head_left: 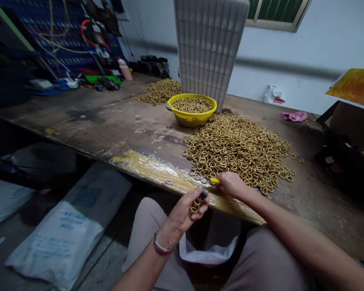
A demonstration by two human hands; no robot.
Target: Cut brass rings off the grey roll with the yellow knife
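Note:
My left hand (185, 210) is closed around several brass-coloured rings (195, 205), just off the table's front edge. A dark covering shows on one of its fingertips. My right hand (231, 185) grips a small yellow-handled tool (214, 180); its working end is too small to make out. That hand rests at the near edge of a large pile of rings (239, 149) on the table. Below both hands, an open white bag (209, 254) hangs between the knees.
Behind the pile stands a yellow basin (191, 118) full of rings, before a tall grey ribbed panel (210, 48). Another ring heap (162, 91) lies farther back. Yellow tape (148, 167) covers the wooden table's (109, 121) front edge. A filled white sack (69, 226) lies on the floor.

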